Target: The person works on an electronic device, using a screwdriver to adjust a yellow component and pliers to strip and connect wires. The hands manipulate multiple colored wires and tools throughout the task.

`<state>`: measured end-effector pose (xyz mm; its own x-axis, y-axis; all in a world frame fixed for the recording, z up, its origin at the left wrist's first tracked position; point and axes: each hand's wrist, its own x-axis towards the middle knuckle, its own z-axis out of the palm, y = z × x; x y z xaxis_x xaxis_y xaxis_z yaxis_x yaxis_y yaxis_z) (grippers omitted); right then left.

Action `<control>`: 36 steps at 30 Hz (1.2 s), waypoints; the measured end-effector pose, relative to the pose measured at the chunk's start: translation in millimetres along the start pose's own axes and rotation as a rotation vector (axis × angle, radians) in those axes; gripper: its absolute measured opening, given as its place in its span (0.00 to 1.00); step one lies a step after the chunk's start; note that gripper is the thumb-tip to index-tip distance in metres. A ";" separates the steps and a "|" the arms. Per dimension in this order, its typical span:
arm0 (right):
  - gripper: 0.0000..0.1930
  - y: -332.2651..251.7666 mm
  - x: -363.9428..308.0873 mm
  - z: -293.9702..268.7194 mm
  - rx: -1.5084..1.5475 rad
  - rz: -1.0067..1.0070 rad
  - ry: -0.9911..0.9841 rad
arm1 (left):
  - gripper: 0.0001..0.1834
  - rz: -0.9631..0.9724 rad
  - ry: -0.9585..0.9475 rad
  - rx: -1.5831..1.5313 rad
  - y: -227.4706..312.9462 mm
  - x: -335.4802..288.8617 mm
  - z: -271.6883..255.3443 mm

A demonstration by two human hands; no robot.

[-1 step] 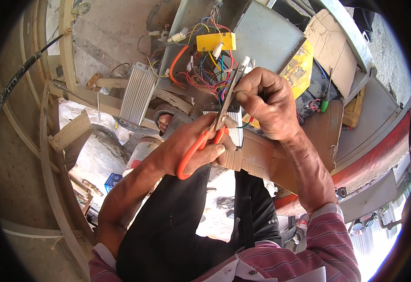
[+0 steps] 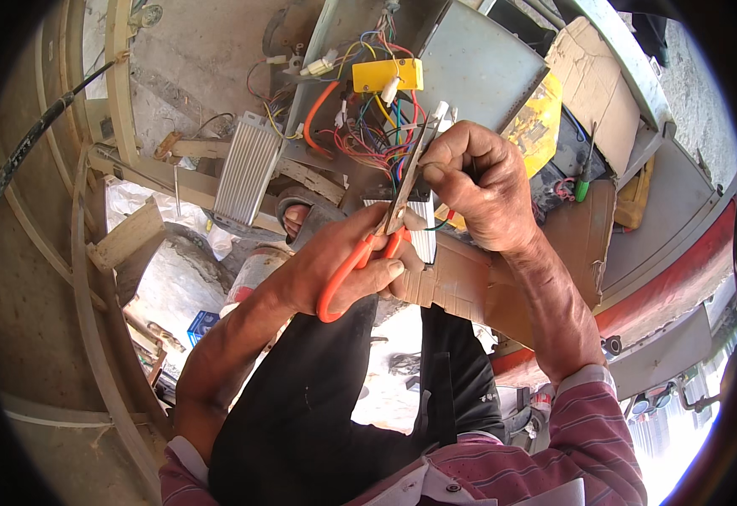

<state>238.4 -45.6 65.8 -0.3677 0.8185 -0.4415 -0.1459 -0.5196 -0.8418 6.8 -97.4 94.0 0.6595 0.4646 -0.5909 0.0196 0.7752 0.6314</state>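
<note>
Nothing has visibly moved since the earlier frame. Left hand (image 2: 313, 263): fingers clamped on the orange-handled scissors (image 2: 397, 212), blades pointing up and away from the body. Right hand (image 2: 490, 184): thumb and fingers drawn together at the blades; whether they pinch anything cannot be told. Coloured wires (image 2: 363, 142) lie just beyond the scissors, near a yellow box (image 2: 372, 76).

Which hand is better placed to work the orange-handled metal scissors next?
Probably the left hand: it grips the orange-handled metal scissors at the handle end, while the right hand, fingers curled, is beside the blades.
</note>
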 end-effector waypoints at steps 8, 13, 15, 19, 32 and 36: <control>0.02 1.7 3.5 -0.8 0.059 -0.022 -0.035 | 0.27 0.016 -0.061 -0.224 -0.4 -1.0 1.2; 0.02 2.4 5.0 -0.2 0.110 -0.034 -0.047 | 0.28 0.032 -0.102 -0.251 -0.9 -0.4 -0.1; 0.02 2.2 5.5 -0.3 0.101 -0.031 -0.044 | 0.28 0.042 -0.115 -0.269 -1.0 0.7 -0.5; 0.02 1.5 5.8 0.6 0.073 -0.087 -0.018 | 0.27 0.051 -0.028 -0.160 -2.2 1.4 0.8; 0.06 -1.2 -2.0 -3.0 -0.076 -0.090 -0.009 | 0.30 0.377 0.367 0.754 -8.4 5.4 -5.5; 0.08 1.0 -2.6 -3.9 -0.140 -0.121 -0.017 | 0.31 0.354 0.362 0.808 -6.9 2.4 -7.3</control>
<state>242.8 -47.2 64.8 -0.3710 0.8680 -0.3301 -0.0613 -0.3775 -0.9240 2.8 -98.5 84.6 0.4569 0.8248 -0.3331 0.4663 0.0968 0.8793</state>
